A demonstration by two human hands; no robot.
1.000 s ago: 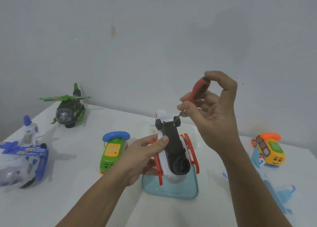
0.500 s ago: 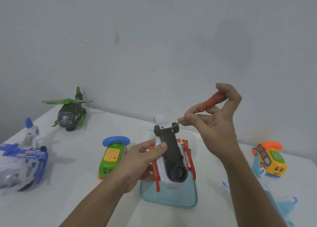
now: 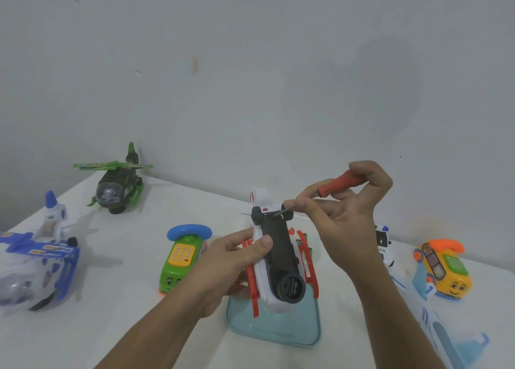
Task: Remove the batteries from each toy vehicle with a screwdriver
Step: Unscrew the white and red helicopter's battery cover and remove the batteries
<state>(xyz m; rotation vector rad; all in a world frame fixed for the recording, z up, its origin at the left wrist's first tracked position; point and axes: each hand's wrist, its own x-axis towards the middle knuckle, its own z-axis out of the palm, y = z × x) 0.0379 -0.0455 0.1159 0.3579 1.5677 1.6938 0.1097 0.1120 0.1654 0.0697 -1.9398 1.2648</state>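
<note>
A white toy helicopter with red skids and a black underside is held upside down above a glass tray. My left hand grips its left side, thumb on the black base. My right hand holds a red-handled screwdriver, its thin metal tip resting on the far end of the black base, near the small wheels. The shaft is pinched between my right fingertips. The lower side of the helicopter is hidden.
A pale blue glass tray lies under the toy. On the white table: a green helicopter at the back left, a blue and white helicopter at the left, a green toy phone, an orange-yellow toy phone, a small police car, a blue and white plane.
My right hand has come down and tilted the screwdriver from steep to nearly level, bringing its tip onto the far end of the helicopter's base. The left hand keeps its grip.
</note>
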